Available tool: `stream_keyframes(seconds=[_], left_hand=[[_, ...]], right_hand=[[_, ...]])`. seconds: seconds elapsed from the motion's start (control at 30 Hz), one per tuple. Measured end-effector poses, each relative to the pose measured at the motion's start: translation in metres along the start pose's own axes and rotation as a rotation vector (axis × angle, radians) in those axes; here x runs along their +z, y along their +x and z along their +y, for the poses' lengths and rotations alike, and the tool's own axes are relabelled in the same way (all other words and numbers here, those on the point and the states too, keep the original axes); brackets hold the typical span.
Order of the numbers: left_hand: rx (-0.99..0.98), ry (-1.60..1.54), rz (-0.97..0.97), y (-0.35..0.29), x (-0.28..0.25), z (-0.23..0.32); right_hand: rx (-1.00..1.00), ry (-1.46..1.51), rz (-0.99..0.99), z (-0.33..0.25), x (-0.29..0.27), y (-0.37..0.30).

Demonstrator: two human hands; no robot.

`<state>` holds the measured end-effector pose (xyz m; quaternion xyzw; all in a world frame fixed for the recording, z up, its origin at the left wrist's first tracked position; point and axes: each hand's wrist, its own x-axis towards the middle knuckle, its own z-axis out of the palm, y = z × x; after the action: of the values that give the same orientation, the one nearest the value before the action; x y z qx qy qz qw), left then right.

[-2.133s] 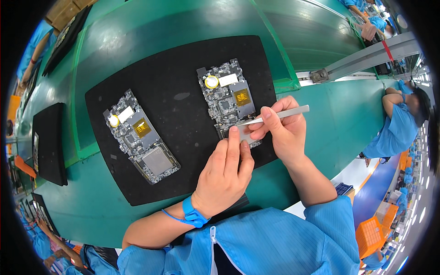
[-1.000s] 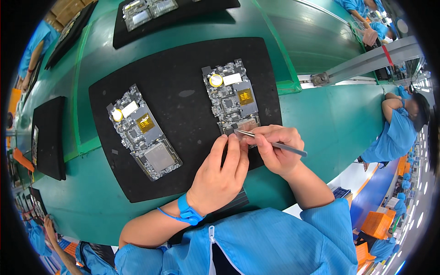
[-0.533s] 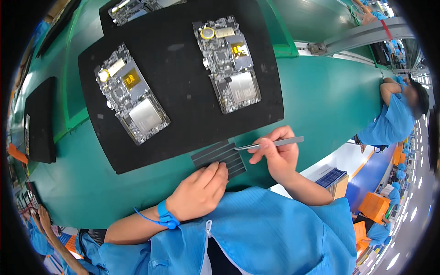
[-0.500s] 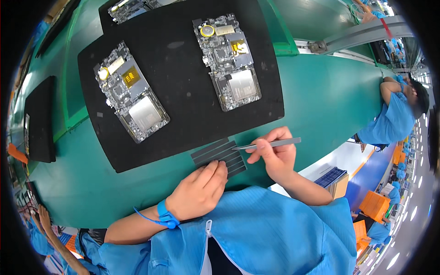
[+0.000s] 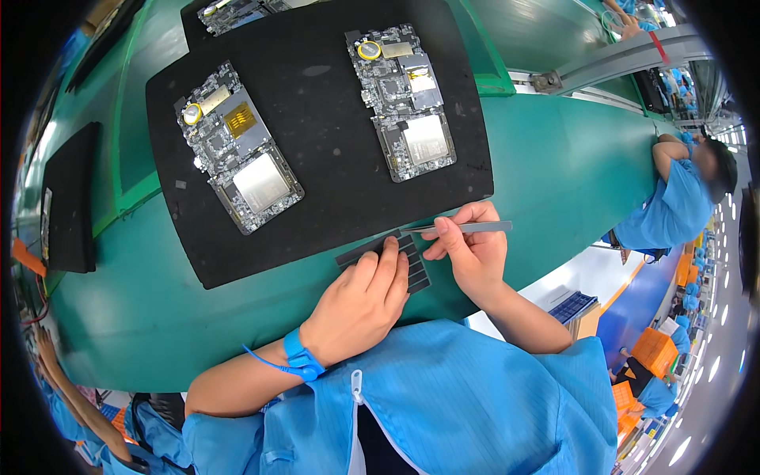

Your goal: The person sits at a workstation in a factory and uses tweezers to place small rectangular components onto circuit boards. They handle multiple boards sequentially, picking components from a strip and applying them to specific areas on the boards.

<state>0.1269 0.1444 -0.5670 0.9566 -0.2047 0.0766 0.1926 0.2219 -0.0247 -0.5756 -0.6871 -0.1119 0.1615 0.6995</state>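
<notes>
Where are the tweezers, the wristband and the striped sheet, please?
Tweezers (image 5: 487, 227): head view, on the bare handle end.
Wristband (image 5: 298, 353): head view, on the blue band.
Striped sheet (image 5: 416, 269): head view, on its uncovered right part.

Long green bench (image 5: 554, 182) w/ lighter-green tape (image 5: 492, 57) lines; grey metal rail (image 5: 609, 62) at upper R, red band (image 5: 659, 47) on it; lower R, blue floor (image 5: 617, 324) edged w/ orange line (image 5: 624, 283), white area (image 5: 578, 273) alongside; blue tray (image 5: 571, 307) next to brown box (image 5: 587, 324), nr bench edge; orange crates (image 5: 655, 352) further out; far R, grey ceiling (image 5: 716, 419) w/ rows of bright white strip lights (image 5: 680, 451); far bkgd too small to tell.
</notes>
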Motion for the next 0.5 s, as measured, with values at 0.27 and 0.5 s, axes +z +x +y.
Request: stream_keyframes(seconds=[0.27, 0.5], left_hand=[[0.012, 0.021, 0.01, 0.0003, 0.0016, -0.0017], [0.011, 0.027, 0.037, -0.0011, 0.0043, -0.0017]], right_hand=[[0.1, 0.06, -0.009, -0.0067, -0.0056, 0.0077], [0.097, -0.016, -0.029, -0.0057, -0.0017, 0.0058]])
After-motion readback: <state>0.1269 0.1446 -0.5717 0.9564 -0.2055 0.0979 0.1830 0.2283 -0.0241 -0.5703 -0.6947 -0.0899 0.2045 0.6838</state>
